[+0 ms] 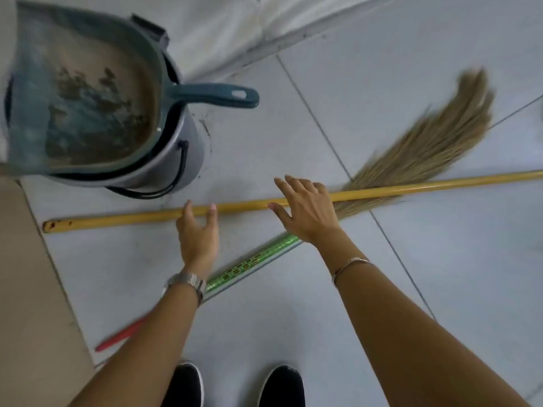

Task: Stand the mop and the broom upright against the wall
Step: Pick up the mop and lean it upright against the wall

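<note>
A long yellow pole [241, 207], the mop's handle, lies flat across the tiled floor; the mop head is out of view to the right. Under it lies the broom, its straw bristles [435, 142] fanning toward the upper right and its green and red handle [249, 265] running toward the lower left. My left hand [198, 230] hovers open just before the yellow pole, fingers apart. My right hand [305, 210] is spread open over the pole where the two handles cross. Neither hand holds anything.
A grey bucket [182, 160] with a dirty teal dustpan [88, 92] resting on top stands at the upper left, close to the pole's end. The white wall base [235, 30] runs along the top. A brown surface [29, 289] borders the left. My black shoes [282, 386] are at the bottom.
</note>
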`<state>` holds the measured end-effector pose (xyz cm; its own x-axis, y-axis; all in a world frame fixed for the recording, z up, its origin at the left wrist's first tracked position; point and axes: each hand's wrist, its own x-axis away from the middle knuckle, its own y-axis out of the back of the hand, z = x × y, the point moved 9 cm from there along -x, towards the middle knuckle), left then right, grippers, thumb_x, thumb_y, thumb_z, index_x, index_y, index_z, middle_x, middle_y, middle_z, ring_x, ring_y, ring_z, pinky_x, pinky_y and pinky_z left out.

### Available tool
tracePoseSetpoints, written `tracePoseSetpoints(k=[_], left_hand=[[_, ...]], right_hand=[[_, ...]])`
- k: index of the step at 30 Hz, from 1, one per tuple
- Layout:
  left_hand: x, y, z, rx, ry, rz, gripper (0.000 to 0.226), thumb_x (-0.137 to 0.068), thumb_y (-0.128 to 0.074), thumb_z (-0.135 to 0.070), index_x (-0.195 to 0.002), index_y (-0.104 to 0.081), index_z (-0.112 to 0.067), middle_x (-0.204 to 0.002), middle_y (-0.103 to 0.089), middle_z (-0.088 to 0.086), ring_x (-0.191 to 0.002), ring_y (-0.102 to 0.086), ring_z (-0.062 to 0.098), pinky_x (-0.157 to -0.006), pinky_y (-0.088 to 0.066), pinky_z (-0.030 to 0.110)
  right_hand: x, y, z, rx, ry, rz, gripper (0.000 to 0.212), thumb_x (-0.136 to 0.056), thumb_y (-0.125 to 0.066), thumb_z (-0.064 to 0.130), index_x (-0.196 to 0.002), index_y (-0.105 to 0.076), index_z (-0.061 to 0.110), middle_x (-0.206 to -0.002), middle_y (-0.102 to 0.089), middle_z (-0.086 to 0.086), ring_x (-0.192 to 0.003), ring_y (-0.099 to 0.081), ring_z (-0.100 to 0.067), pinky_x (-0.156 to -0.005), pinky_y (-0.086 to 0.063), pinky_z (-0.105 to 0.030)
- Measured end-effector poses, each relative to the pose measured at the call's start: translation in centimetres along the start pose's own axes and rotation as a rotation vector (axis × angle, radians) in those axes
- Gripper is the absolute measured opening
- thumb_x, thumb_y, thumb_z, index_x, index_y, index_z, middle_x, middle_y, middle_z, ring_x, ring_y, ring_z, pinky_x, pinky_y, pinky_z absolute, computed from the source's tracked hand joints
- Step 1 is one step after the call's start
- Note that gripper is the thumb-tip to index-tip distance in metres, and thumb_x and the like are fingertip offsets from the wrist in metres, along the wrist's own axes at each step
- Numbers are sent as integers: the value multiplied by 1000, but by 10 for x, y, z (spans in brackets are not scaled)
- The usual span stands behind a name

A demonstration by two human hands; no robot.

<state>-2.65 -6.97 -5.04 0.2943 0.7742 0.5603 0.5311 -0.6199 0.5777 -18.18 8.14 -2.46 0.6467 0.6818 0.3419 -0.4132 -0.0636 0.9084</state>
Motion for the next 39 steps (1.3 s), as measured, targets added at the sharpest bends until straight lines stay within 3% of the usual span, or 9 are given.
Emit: tracePoseSetpoints(k=[2,5,10,14,18,22,27,34,39], left_hand=[[-34,-9,37,229,285,-79,63,-90,-53,-39,-139,-31,-5,-144,-38,18,-127,-42,34,-97,-38,40],[-63,-38,73,648,603,68,55,-89,-57,-36,-133,-40,-8,-132,-47,14,-109,-51,27,-83,-46,35],[-77,-46,82,866,589,140,34,-93,-53,-19,-124,-51,-7,-128,-53,14,-116,-53,26,-96,-45,38],[-69,-48,91,946,601,150,16,-93,-53,-18,-101,-56,-5,-107,-60,13,-93,-61,25,-93,-48,42],[-43,-38,92,983,609,38,36,-92,-54,-12,-126,-50,0,-120,-56,17,-115,-55,32,-82,-51,46],[-7,-12,78,1124,640,-97,45,-89,-58,-8,-132,-43,-6,-124,-51,19,-107,-55,33,-67,-54,49],[59,34,30,1184,535,-175,53,-88,-59,-5,-132,-34,-19,-120,-52,18,-109,-55,33,-88,-50,57],[118,139,-130,1142,172,-182,47,-88,-60,-11,-124,-37,-31,-124,-54,15,-103,-62,28,-77,-56,50],[175,234,-298,1176,-130,-202,49,-87,-61,-10,-129,-38,-20,-128,-51,15,-102,-63,29,-62,-61,40]], right_hand=[[-18,-28,2,17,26,50,53,-92,-38,47,-136,-34,18,-142,-44,-8,-125,-43,-30,-99,-37,-46],[-36,-64,2,38,13,149,50,-91,-37,47,-132,-38,18,-131,-53,-9,-116,-49,-32,-93,-39,-44],[-45,-83,5,70,6,183,41,-92,-38,42,-123,-49,17,-115,-56,-12,-101,-53,-32,-83,-41,-42],[-46,-82,7,79,17,253,35,-93,-41,36,-121,-52,19,-115,-56,-12,-100,-55,-32,-78,-42,-39],[-35,-71,10,8,12,331,30,-92,-45,34,-115,-56,19,-111,-57,-10,-96,-57,-31,-71,-37,-36],[-17,-46,17,-75,-23,442,25,-89,-48,31,-110,-56,21,-108,-60,-7,-94,-56,-27,-70,-40,-34],[8,9,26,-104,-36,558,24,-84,-53,38,-106,-57,31,-113,-62,-2,-101,-57,-25,-75,-41,-33],[30,192,48,-300,-55,427,18,-83,-56,34,-100,-62,30,-106,-65,5,-101,-57,-19,-80,-43,-31],[39,362,72,-450,-48,275,23,-84,-58,32,-104,-64,22,-110,-64,-2,-104,-56,-22,-94,-46,-37]])
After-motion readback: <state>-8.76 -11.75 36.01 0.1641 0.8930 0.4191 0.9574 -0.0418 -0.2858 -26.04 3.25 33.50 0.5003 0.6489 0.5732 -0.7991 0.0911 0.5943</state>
